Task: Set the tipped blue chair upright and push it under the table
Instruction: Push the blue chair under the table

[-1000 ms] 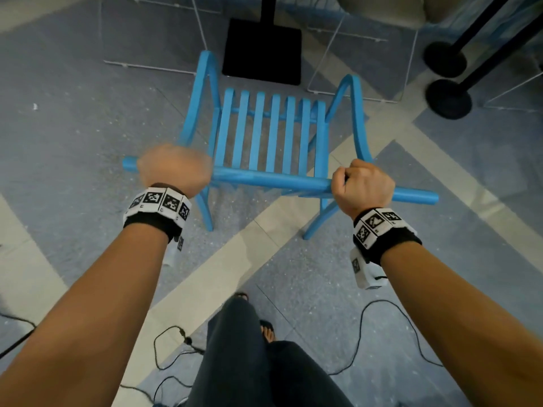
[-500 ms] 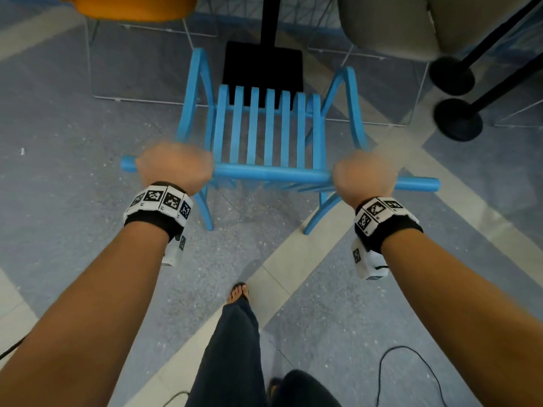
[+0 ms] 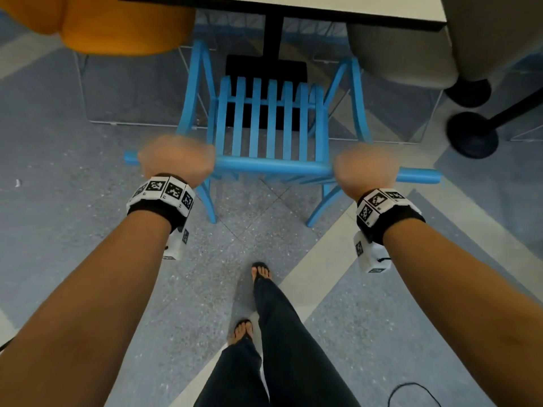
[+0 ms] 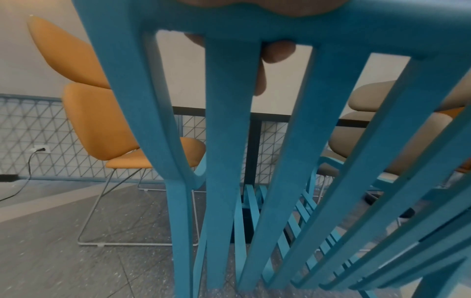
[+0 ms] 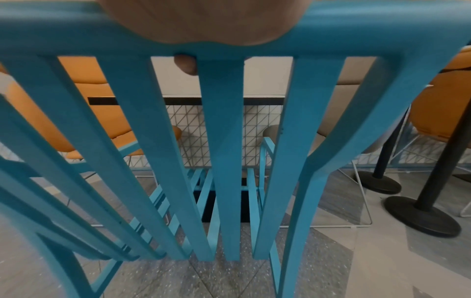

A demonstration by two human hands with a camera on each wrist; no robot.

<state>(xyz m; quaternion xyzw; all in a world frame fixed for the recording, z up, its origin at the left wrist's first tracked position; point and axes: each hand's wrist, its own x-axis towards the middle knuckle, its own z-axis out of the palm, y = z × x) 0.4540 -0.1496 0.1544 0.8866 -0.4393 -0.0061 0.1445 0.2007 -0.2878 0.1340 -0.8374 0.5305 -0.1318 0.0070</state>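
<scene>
An orange chair point(image 3: 123, 24) and a beige chair point(image 3: 402, 54) are standing on wire legs. Two black round bases point(image 3: 472, 133) are sitting on the speckled grey floor point(image 3: 88, 177).

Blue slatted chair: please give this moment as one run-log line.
blue slatted chair: upright, front at white table | left hand: grips top rail | right hand: grips top rail

No words, brand names, numbers or signs can be read in any of the views. The only printed marks are black-and-white square code patterns on the white wristbands point(image 3: 161, 191) in the head view, one band at centre left of the frame and the other point(image 3: 379, 203) at centre right. Similar small squares sit on the white camera housings point(image 3: 177, 242) hanging below each wrist. They are coded patterns, not letters or digits, and the smaller ones are too small to make out.
</scene>
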